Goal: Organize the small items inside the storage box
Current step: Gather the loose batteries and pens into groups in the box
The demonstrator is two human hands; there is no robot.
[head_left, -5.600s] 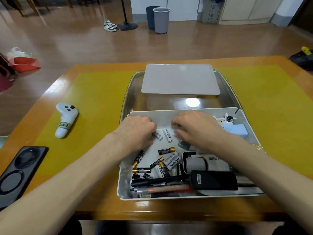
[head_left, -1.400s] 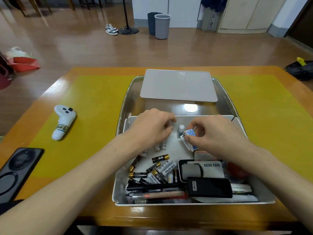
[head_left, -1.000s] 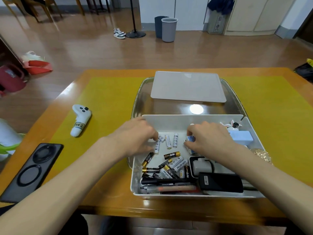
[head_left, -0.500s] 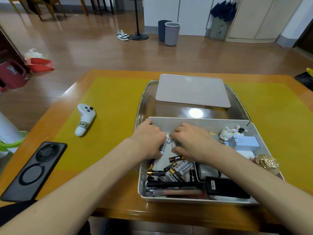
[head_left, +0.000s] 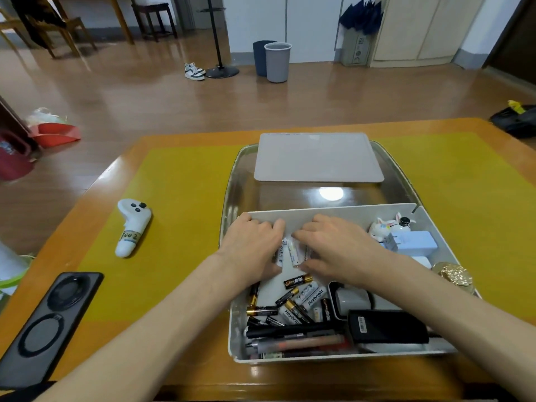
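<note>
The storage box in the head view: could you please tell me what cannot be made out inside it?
- White batteries: partly covered by the left hand and right hand; their count is unclear.
- Whether either hand grips a battery: the fingers are hidden.
- Mini fan: partly hidden by the right forearm.
- Pens at the storage box near wall: labels too small to read.

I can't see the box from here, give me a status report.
Both hands in storage box: left hand, right hand flank white batteries. Grip unclear. Loose batteries and pens near front.
</note>
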